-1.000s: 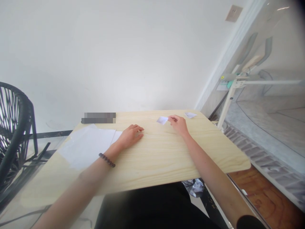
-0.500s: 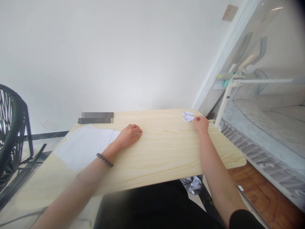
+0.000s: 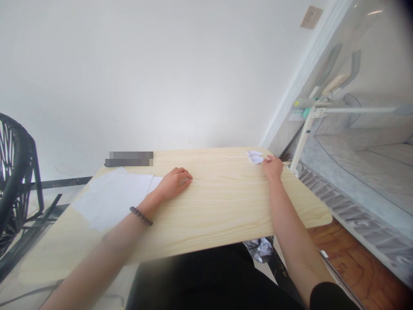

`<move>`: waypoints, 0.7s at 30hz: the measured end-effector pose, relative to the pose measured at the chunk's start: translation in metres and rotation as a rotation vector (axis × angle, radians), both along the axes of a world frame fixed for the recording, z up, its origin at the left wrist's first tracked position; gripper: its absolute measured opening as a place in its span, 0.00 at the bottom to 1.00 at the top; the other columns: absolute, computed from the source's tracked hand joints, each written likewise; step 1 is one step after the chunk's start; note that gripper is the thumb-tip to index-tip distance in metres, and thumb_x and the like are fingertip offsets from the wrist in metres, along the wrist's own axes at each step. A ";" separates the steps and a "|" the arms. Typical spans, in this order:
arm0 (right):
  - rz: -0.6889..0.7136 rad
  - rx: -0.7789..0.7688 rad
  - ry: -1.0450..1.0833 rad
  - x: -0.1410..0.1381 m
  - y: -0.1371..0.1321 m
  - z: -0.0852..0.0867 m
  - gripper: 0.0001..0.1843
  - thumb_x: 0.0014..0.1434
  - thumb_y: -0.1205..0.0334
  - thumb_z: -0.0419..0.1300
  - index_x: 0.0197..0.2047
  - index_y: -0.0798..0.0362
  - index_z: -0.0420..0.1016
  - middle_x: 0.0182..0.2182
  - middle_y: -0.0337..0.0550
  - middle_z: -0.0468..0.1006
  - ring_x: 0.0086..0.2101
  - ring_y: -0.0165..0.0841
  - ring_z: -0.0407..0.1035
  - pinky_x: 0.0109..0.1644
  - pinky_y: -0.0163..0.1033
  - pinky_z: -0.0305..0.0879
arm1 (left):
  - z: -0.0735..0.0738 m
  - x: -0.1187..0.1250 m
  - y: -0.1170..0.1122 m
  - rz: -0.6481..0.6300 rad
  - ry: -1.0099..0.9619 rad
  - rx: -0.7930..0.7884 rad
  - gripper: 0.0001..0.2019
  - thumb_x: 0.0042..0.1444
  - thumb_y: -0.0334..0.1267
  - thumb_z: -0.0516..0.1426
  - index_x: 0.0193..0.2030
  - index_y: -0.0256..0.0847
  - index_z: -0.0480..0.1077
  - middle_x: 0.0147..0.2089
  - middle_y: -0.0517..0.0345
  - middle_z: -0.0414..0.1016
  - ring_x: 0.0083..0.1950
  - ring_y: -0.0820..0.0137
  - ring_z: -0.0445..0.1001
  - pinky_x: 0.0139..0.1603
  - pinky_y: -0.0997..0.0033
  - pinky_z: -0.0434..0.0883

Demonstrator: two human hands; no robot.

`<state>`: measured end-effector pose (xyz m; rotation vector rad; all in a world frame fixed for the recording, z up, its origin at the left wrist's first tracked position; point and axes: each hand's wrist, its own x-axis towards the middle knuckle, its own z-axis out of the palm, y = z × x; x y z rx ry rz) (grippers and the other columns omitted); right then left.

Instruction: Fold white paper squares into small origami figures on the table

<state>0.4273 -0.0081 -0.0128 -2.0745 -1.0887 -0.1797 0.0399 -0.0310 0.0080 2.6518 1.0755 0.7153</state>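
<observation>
My right hand [image 3: 272,167] is at the far right of the table, its fingers pinched at the near right corner of a small white folded paper [image 3: 254,157]. The paper has two pointed flaps, and the fingers cover its right end. My left hand [image 3: 176,183] lies palm down on the wooden table [image 3: 219,206], holding nothing, its fingers loosely bent and the thumb apart. Beneath and beside the left wrist, white paper sheets [image 3: 119,193] are spread on the left part of the table. A dark beaded bracelet [image 3: 141,216] circles that wrist.
At the back left of the table is a dark, pixelated object [image 3: 129,159]. A black woven chair [image 3: 19,172] stands on the left. A white metal frame [image 3: 301,142] and a grey sofa [image 3: 364,172] are to the right. Behind the table rises a white wall [image 3: 180,77].
My right fingers have shifted slightly at the folded paper, and its two flaps now look closer together. My left hand stays in place.
</observation>
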 end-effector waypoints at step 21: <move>1.003 -0.104 -0.355 -0.171 -0.028 0.007 0.13 0.58 0.62 0.46 0.41 0.51 0.69 0.37 0.42 0.67 0.40 0.31 0.61 0.45 0.35 0.57 | 0.012 -0.009 0.000 0.043 0.169 0.012 0.12 0.55 0.40 0.47 0.41 0.42 0.68 0.43 0.53 0.66 0.43 0.66 0.64 0.46 0.65 0.63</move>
